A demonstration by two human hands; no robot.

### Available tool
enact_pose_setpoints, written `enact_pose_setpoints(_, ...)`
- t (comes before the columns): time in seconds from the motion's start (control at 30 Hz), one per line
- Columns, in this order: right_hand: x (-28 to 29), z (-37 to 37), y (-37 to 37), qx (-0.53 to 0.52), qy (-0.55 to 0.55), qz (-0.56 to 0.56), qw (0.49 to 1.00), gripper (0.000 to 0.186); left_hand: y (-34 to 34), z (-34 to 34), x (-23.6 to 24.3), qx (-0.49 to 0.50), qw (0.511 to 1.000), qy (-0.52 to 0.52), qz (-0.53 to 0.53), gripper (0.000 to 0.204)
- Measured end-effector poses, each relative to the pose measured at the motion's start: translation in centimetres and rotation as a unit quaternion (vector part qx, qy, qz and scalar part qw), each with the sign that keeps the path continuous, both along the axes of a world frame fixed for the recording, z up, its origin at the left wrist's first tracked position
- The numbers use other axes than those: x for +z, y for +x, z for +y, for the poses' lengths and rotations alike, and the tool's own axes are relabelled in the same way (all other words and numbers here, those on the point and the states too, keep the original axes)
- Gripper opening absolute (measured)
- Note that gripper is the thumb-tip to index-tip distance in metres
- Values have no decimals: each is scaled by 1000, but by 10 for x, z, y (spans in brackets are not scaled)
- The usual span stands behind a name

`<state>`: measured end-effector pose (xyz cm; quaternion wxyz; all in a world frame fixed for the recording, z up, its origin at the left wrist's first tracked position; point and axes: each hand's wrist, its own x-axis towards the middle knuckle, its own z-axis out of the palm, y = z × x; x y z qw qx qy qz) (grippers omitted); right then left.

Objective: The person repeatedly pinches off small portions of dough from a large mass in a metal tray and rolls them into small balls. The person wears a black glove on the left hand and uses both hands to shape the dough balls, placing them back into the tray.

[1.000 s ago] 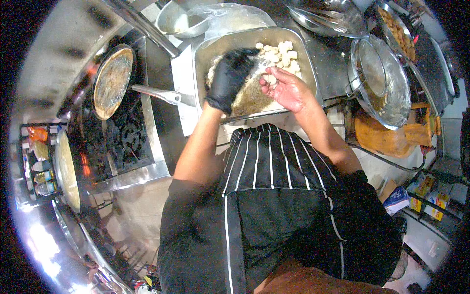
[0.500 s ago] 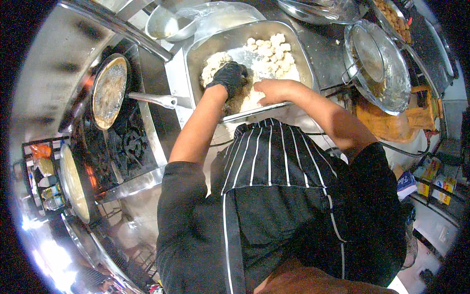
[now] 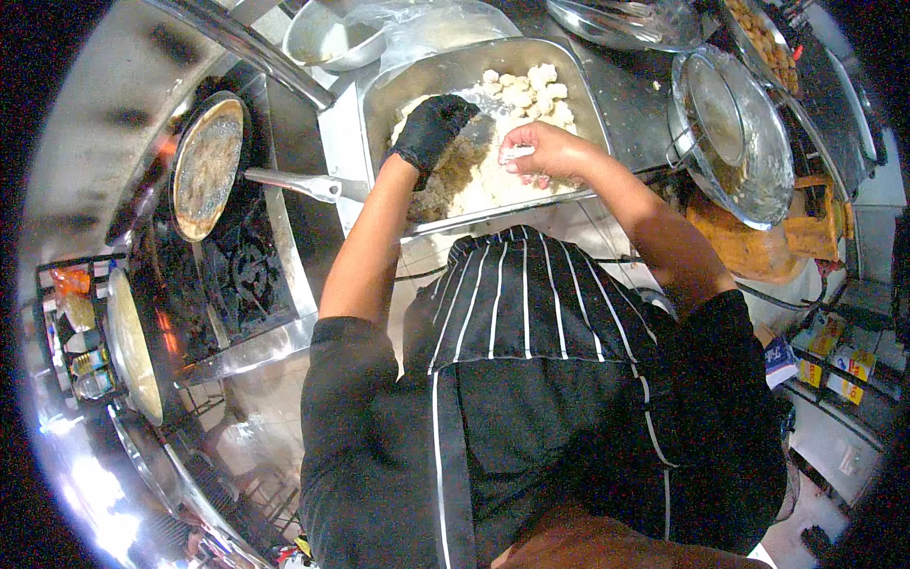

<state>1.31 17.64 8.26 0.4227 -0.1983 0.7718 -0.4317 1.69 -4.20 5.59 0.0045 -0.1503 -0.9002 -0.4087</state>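
A deep rectangular metal pan (image 3: 590, 104) in front of me holds white flour (image 3: 483, 190) and several flour-coated lumps (image 3: 531, 90), heaped mostly at its far right. My left hand (image 3: 436, 131), in a black glove, is over the pan's left side with its fingers curled; what they hold, if anything, is hidden. Bare and floury at the fingertips, my right hand (image 3: 552, 155) is over the near right part of the pan. Between its thumb and fingers it pinches a small white floury piece (image 3: 517, 153).
To the left, a frying pan (image 3: 207, 166) with bubbling contents sits on the stove, its handle (image 3: 294, 182) pointing toward the metal pan. A metal bowl (image 3: 327, 38) and clear plastic bag (image 3: 436, 33) lie beyond. At right stands a large bowl (image 3: 763, 142) with a strainer (image 3: 713, 104).
My hands have moved apart. The left has risen slightly from the flour, and the right has shifted right and up, now showing a white floury piece in its fingers.
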Motion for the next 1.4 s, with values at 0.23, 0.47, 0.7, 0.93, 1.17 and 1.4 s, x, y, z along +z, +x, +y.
enact_pose_setpoints(0.23, -23, 20, -10, -47, -88, 31, 995, 22, 16, 30, 0, -259, 960, -107, 25, 25)
enact_pose_setpoints(0.47, -2, 20, 1, -124, -95, -11, 988, 18, 25, 27, -29, -303, 921, -233, -76, 34)
enact_pose_setpoints(0.7, 5, 5, 1, -323, -105, -54, 939, 42, 44, 45, 14, -279, 940, -173, -96, 36)
enact_pose_setpoints(0.93, -11, 3, -6, -306, -249, 46, 918, 29, 36, 40, 9, -223, 941, -230, -112, 35)
enact_pose_setpoints(1.17, -13, 5, -7, -286, -295, -51, 910, 18, 36, 52, 18, -261, 914, -293, -104, 28)
enact_pose_setpoints(1.4, -14, 8, -10, -279, -277, -40, 919, 18, 9, 51, -14, -247, 918, -309, -22, 24)
